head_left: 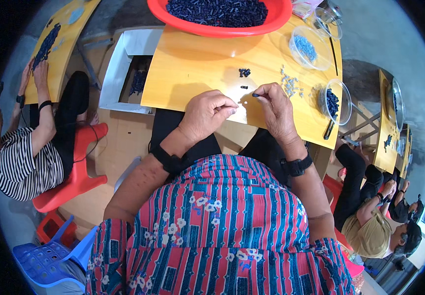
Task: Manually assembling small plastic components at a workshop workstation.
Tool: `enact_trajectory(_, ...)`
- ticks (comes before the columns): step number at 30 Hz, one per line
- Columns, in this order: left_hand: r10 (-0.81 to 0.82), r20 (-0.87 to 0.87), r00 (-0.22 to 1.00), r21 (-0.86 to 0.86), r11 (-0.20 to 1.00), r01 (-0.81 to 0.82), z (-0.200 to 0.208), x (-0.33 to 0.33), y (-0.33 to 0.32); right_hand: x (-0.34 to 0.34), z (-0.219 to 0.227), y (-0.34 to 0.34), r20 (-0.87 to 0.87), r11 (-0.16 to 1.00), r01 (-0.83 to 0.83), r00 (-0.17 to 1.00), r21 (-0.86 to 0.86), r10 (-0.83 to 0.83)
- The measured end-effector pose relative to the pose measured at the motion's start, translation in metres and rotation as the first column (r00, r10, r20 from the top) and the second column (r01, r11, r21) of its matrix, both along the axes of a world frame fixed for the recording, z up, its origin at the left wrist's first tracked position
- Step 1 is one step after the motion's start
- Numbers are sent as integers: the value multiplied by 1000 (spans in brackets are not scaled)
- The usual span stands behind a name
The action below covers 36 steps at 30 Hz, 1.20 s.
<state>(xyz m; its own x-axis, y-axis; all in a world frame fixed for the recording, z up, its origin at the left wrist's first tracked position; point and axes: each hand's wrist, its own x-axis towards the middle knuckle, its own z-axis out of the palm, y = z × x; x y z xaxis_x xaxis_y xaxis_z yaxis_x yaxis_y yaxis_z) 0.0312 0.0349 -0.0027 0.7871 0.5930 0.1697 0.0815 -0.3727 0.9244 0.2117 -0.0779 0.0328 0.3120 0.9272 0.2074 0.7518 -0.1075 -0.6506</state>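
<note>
My right hand pinches a small black plastic piece between thumb and forefinger, over the front of the yellow table. To its left is my left hand, thumb and fingers drawn together at the tips. Whatever those left fingers may hold is too small to make out. Just beyond my hands lie one loose black piece and a little heap of black pieces. Small clear pieces are scattered beside my right hand.
A red basin full of dark pieces stands at the back. On the right are a tub of blue pieces, a tub of black pieces and a black-handled tool. A white box adjoins the table's left. Other people sit on both sides.
</note>
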Motion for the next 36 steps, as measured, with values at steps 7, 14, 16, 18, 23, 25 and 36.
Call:
enact_trajectory(7,-15,144,989,-153,988,38,1,5,-2,-19,9,1,-92,996,-70,993,50,74)
enact_trajectory(14,-56,3,998,-416,908,52,9,3,1,-25,6,1,103,984,-171,981,47,166)
enact_trajectory(16,-49,65,997,-497,864,75,5,2,1,-27,8,2,62,986,-152,987,66,148)
enact_trajectory(18,-55,80,995,-517,851,89,8,1,1,-29,8,0,19,988,-128,992,82,127)
enact_trajectory(23,-35,136,990,-537,837,103,5,1,-4,-28,2,-4,-509,1000,12,861,16,-2)
enact_trajectory(25,-41,128,991,-545,832,104,5,1,-4,-27,2,-4,-517,1000,11,856,10,-4)
enact_trajectory(36,-133,82,988,-501,851,156,1,3,-2,-22,2,-8,-474,998,-45,878,52,64)
